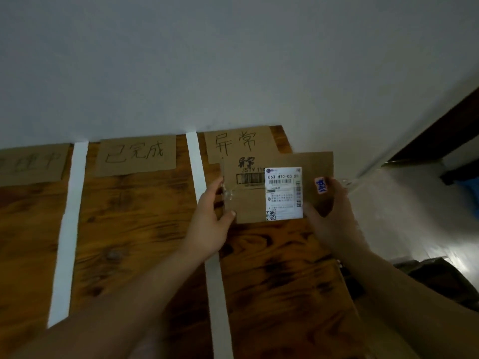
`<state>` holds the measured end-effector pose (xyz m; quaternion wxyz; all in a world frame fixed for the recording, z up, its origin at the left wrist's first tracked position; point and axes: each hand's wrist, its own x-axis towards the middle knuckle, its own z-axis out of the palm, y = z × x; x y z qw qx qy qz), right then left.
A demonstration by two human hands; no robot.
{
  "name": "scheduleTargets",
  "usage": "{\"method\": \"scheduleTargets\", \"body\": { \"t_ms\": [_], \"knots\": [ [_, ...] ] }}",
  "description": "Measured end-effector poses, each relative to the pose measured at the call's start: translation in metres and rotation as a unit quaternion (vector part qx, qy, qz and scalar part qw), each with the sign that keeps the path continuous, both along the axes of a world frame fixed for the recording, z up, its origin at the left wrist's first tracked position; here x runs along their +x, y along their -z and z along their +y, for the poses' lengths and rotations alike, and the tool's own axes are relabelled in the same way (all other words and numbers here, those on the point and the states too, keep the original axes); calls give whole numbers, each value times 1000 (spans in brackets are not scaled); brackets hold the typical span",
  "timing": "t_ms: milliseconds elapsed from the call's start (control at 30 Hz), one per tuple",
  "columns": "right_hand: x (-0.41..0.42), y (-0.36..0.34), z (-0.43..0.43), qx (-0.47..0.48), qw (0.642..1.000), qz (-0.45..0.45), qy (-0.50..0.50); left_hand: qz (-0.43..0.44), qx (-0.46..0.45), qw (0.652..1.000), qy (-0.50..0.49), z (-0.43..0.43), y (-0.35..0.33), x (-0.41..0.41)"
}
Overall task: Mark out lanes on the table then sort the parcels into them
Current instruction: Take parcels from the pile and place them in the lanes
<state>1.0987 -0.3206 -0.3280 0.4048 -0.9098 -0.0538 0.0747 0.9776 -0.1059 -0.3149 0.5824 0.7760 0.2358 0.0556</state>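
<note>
— Where do we have the parcel (255,200)?
— Just in front of the 异常 card (237,145), covering its near edge, above the table (134,229) lane right of the tape strip (195,156) that runs past the card's left side. We cannot tell whether it rests on the wood.
— And our grip?
— Our left hand (210,224) clasps its left edge, thumb on the near corner; our right hand (330,218) clasps the right edge by the red sticker (321,185). Left of the card, beyond the strip, lies the 已完成 card (136,155).
</note>
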Motion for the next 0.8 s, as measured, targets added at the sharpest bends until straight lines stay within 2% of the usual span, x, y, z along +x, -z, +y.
{"method": "scheduleTargets", "body": {
  "t_ms": [300,467,600,800],
  "knots": [
    [38,19,-18,6,997,35,-68,27,4,996,-89,-32,19,21],
    [44,31,-6,-59,988,65,-128,64,37,991,-107,-24,26,35],
    [51,28,8,-108,977,67,-169,119,153,977,-86,-18,34,38],
    [61,7,21,-177,966,61,-176,168,173,970,-25,1,14,51]
  ]
}}
